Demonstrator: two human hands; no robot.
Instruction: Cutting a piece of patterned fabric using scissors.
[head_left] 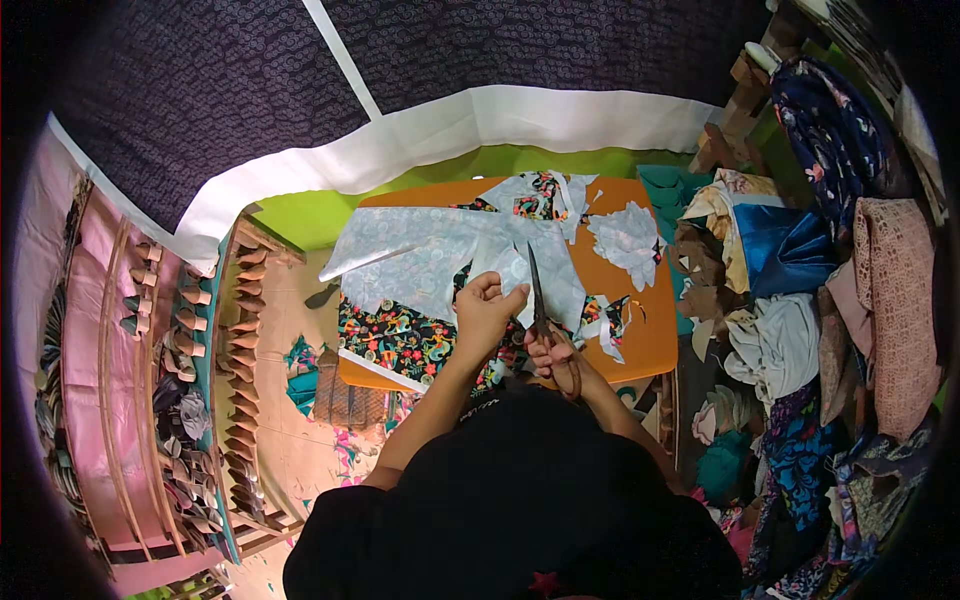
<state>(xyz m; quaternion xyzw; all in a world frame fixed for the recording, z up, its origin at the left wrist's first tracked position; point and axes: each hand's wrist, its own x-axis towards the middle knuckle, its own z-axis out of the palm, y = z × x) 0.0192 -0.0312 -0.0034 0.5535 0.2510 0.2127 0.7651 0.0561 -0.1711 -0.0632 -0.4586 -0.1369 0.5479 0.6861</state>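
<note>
My right hand (556, 362) is closed around the handles of dark-bladed scissors (538, 290), whose blades point away from me and stand a little apart. Just left of them is my left hand (487, 308), its fingers curled in and the thumb reaching toward the blades. Whatever it may pinch is too small to tell. Beneath both hands lies a printed fabric (395, 335), black with bright flowers and figures. Its pale reverse side (400, 255) faces up over much of the orange table (650, 345).
Fabric offcuts lie at the table's far edge (540, 195) and right side (627, 240). Heaped cloth (775, 335) crowds the right. On the left stand racks of wooden shoe-last-like shapes (245, 370). A dark patterned curtain (540, 50) hangs beyond. Scraps litter the floor (345, 455).
</note>
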